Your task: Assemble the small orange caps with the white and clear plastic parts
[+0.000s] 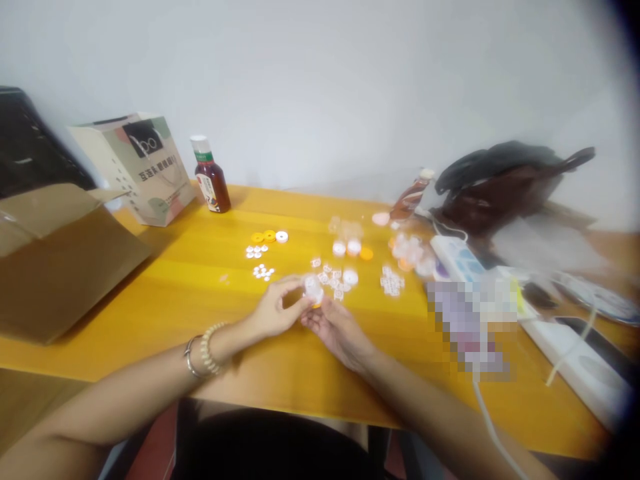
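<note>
Near the front middle of the table, my left hand [277, 308] and my right hand [343, 331] meet around a small clear plastic piece with an orange base [313, 288]. Fingers of both hands are closed on it, the left from the side and the right from below. Its exact kind is too blurred to name. Just beyond the hands lie several small white patterned pieces [338, 288] and a round white piece [351, 277]. To the left are orange rings [263, 237], a white ring [282, 237] and rows of small white parts [257, 251].
A cardboard box [75, 267] and paper bag [145, 167] stand left, beside a dark red bottle [213, 180]. At right are another bottle [411, 195], a pile of clear parts [413, 252], a dark bag [500, 180], a power strip [575, 360] and cables.
</note>
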Demonstrator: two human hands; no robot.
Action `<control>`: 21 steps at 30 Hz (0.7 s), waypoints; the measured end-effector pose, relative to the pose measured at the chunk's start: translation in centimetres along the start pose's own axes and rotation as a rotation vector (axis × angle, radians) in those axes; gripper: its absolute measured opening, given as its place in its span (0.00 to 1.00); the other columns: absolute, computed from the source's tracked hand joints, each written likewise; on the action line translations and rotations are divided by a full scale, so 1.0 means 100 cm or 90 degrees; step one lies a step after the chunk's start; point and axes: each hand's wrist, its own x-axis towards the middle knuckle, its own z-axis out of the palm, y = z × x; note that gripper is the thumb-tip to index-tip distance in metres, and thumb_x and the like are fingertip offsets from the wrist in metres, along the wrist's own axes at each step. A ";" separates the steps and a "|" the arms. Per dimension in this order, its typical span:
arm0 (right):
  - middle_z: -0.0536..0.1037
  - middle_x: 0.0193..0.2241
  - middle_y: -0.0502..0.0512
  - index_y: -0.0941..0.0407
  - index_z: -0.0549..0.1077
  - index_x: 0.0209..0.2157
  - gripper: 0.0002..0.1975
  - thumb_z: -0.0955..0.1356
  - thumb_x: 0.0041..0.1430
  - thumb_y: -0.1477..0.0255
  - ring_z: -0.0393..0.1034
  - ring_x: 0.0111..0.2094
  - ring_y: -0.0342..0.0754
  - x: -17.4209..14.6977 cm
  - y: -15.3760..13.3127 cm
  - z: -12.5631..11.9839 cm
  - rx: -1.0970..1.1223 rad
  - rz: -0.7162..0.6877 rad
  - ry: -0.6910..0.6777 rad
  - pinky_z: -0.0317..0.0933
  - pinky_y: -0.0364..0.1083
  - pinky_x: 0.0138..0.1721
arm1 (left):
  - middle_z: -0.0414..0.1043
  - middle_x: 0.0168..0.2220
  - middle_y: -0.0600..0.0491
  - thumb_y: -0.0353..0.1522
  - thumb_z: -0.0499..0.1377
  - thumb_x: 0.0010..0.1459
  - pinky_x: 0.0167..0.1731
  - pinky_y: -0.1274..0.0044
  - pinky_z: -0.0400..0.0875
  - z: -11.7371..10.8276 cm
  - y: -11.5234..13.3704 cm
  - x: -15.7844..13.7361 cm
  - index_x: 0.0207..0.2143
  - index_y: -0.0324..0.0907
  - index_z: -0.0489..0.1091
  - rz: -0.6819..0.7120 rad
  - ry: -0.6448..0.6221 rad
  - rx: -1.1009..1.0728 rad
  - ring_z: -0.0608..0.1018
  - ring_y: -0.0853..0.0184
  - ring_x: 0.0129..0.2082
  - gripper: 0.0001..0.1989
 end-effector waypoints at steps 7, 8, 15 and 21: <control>0.76 0.29 0.55 0.59 0.72 0.33 0.16 0.67 0.51 0.59 0.69 0.32 0.43 0.002 -0.003 -0.001 -0.046 0.006 0.007 0.61 0.44 0.41 | 0.71 0.37 0.47 0.34 0.56 0.56 0.44 0.71 0.66 -0.003 -0.003 0.002 0.38 0.37 0.70 -0.015 0.009 -0.020 0.72 0.63 0.40 0.10; 0.76 0.30 0.55 0.58 0.72 0.34 0.16 0.68 0.51 0.60 0.70 0.33 0.43 0.003 -0.003 -0.001 -0.051 0.009 0.009 0.61 0.45 0.41 | 0.72 0.37 0.47 0.34 0.56 0.56 0.44 0.71 0.66 -0.003 -0.004 0.001 0.38 0.37 0.70 -0.017 0.013 -0.024 0.72 0.64 0.40 0.10; 0.76 0.26 0.56 0.60 0.72 0.32 0.21 0.64 0.54 0.54 0.70 0.30 0.43 0.002 -0.002 0.000 -0.021 0.069 -0.011 0.62 0.44 0.38 | 0.71 0.40 0.46 0.34 0.56 0.56 0.47 0.70 0.64 -0.001 -0.005 -0.002 0.40 0.37 0.69 0.005 0.003 -0.086 0.71 0.63 0.43 0.12; 0.74 0.23 0.54 0.59 0.70 0.30 0.31 0.54 0.54 0.46 0.67 0.26 0.42 0.000 -0.006 0.002 -0.030 0.153 -0.096 0.59 0.44 0.35 | 0.71 0.39 0.46 0.35 0.55 0.56 0.47 0.69 0.64 -0.001 -0.002 -0.001 0.38 0.36 0.69 -0.013 -0.023 -0.095 0.72 0.63 0.42 0.12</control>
